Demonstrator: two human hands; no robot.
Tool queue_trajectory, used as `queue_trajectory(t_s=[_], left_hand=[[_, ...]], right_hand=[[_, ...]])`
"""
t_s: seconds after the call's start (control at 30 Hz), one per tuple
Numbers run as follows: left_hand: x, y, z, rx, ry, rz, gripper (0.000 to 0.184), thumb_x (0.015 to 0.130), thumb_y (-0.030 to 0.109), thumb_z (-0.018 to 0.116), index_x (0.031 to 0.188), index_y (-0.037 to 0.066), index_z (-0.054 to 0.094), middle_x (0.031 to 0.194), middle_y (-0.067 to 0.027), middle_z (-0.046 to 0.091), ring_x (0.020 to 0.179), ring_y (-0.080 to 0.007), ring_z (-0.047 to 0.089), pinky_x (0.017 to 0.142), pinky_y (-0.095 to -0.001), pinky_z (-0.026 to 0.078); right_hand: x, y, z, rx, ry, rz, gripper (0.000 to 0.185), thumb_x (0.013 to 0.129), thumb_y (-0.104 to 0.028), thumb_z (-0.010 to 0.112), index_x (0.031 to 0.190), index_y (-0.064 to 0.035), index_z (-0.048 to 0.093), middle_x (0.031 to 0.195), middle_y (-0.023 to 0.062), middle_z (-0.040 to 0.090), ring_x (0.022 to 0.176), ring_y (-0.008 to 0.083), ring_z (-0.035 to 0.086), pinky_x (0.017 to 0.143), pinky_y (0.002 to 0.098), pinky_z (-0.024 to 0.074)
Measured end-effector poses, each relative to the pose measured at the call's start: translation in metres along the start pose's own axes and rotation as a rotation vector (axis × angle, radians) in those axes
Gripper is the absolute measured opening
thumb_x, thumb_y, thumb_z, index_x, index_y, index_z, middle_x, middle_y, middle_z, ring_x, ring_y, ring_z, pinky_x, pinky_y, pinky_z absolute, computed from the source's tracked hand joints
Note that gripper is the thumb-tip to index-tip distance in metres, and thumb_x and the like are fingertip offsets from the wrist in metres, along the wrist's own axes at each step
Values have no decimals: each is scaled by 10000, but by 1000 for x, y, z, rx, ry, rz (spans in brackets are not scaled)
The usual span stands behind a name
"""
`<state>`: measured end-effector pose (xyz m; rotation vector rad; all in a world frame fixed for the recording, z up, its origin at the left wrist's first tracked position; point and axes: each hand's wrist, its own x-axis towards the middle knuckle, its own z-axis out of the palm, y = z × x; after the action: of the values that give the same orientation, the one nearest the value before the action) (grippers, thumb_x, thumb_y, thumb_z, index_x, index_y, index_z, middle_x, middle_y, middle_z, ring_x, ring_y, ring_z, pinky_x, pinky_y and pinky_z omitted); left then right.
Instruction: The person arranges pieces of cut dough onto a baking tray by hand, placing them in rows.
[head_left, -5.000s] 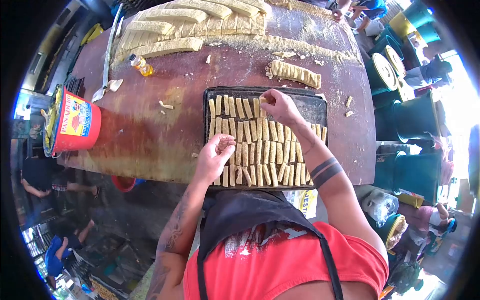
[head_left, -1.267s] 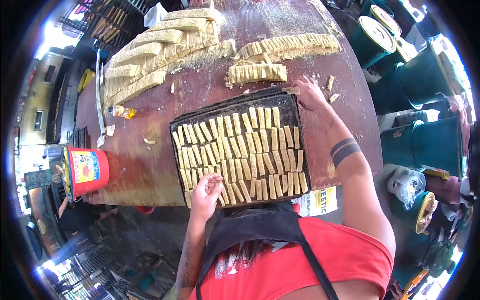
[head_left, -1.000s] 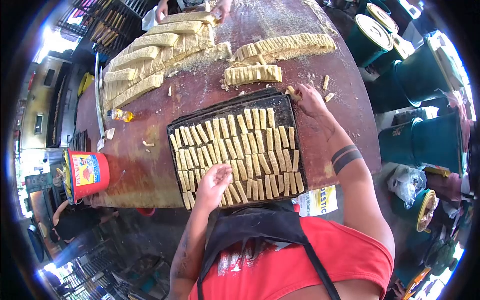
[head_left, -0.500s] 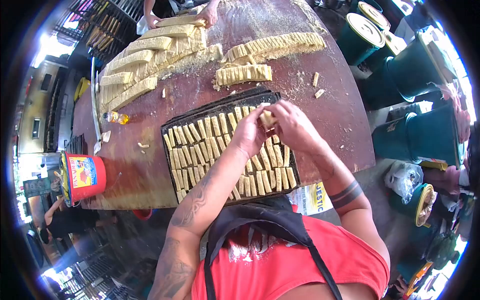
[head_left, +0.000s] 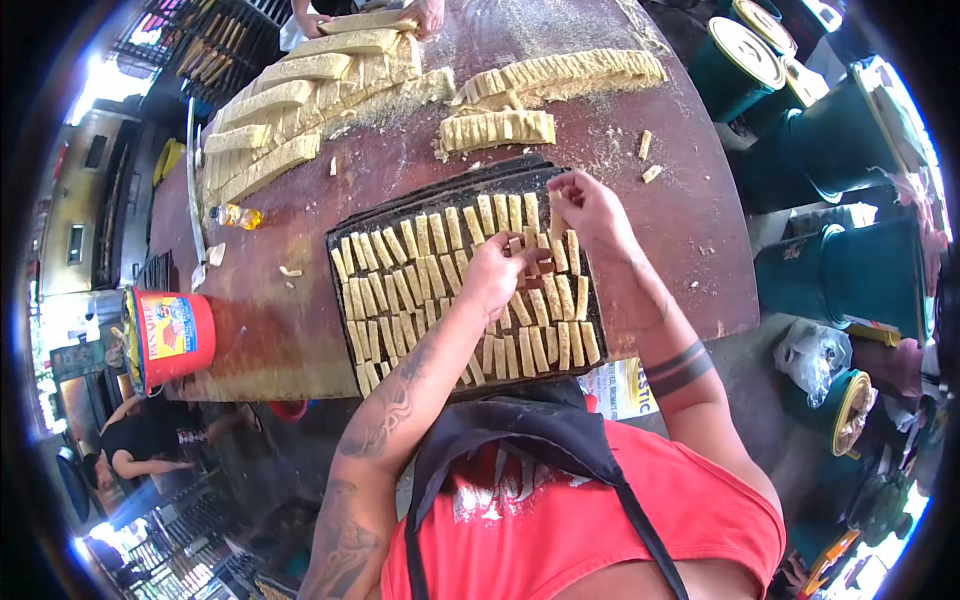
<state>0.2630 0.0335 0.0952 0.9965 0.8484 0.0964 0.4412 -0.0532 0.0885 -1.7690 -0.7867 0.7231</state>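
A dark baking tray (head_left: 592, 300) on the table in front of me carries several rows of pale, crumb-dusted dough sticks (head_left: 437, 232). My left hand (head_left: 495, 275) hovers over the middle right of the tray, its fingers closed around a few dough sticks (head_left: 516, 246) that they partly hide. At the tray's upper right corner, my right hand (head_left: 596, 212) pinches one dough stick (head_left: 556, 214) upright at the end of the top row. My left forearm covers part of the lower rows.
Beyond the tray lie a cut row of dough (head_left: 497, 130), a longer cut row (head_left: 565, 80) and stacked dough strips (head_left: 290, 95), where another person's hands (head_left: 424, 14) work. A small bottle (head_left: 236, 216) and red bucket (head_left: 185, 338) are left; green drums (head_left: 828, 262) stand right.
My hands, earlier together over the upper right of the tray, are now apart. The right has moved right to the top row's end; the left has dropped slightly lower. More sticks show in the top row.
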Motion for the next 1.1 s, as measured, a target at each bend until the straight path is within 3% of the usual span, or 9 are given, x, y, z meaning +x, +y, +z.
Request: queue_trajectory(t_s=[0.17,0.33,0.63,0.73,0.87,0.93,1.0,1.03,1.1], left_hand=[[1,-5,-2,-122,-2,38,268,1041,33,516,1306,-7,532,1188,-178,706,1053,-279,734,893,-426,630],[7,-1,-2,-119,-58,75,354,1041,35,509,1387,-16,460,1210,-183,685,1065,-288,729,860,-420,636],[6,-4,0,-130,-29,-33,413,1005,-36,489,1414,2,438,1132,-148,681,1012,-292,737,840,-427,643],[3,-1,1,-91,-16,81,466,982,-78,491,1435,4,419,1111,-160,683,1012,-294,738,838,-424,645],[10,9,20,-53,-31,116,545,994,-26,594,1485,-6,358,1149,-203,683,1011,-281,738,823,-379,648],[16,21,28,492,7,117,511,982,40,650,1441,-47,443,1199,-193,679,1065,-294,715,922,-403,625],[23,14,27,1307,38,667,478,966,54,652,1404,-62,500,1260,-211,658,1234,-312,638,1086,-456,533],[31,12,26,1521,26,743,483,951,120,664,1395,-28,542,1376,-223,598,1393,-331,513,1215,-510,376],[35,3,19,1557,13,859,492,957,172,659,1406,2,552,1441,-210,556,1424,-339,481,1230,-517,340]], right_hand=[[35,30,9,-518,91,-415,274,922,-225,743,1135,-57,708,922,129,721,844,270,699,809,398,559],[-5,-23,1,-219,-276,-73,318,910,-195,733,1190,-49,705,1013,154,752,891,248,729,815,377,576],[40,27,-5,-533,48,-432,219,913,-205,712,1057,-44,679,874,129,701,821,332,687,779,440,549],[13,7,-7,-332,89,-250,278,904,-254,749,1090,-53,699,889,111,718,824,286,691,778,412,553],[-19,-29,-12,-132,-254,-36,328,902,-162,752,1199,-30,710,958,109,754,846,184,696,781,342,561],[0,-8,-21,-142,-19,-93,306,900,-117,735,1191,-26,715,965,114,758,854,189,699,785,337,565],[22,6,-38,-171,40,-14,275,899,-80,712,1167,-19,723,982,124,758,881,214,713,809,334,570],[31,13,-40,-190,76,-52,270,901,-75,711,1166,-22,723,988,127,755,888,221,717,813,336,569],[34,14,-39,-192,125,-136,249,906,-80,716,1149,-25,723,997,132,750,902,235,724,819,344,570]])
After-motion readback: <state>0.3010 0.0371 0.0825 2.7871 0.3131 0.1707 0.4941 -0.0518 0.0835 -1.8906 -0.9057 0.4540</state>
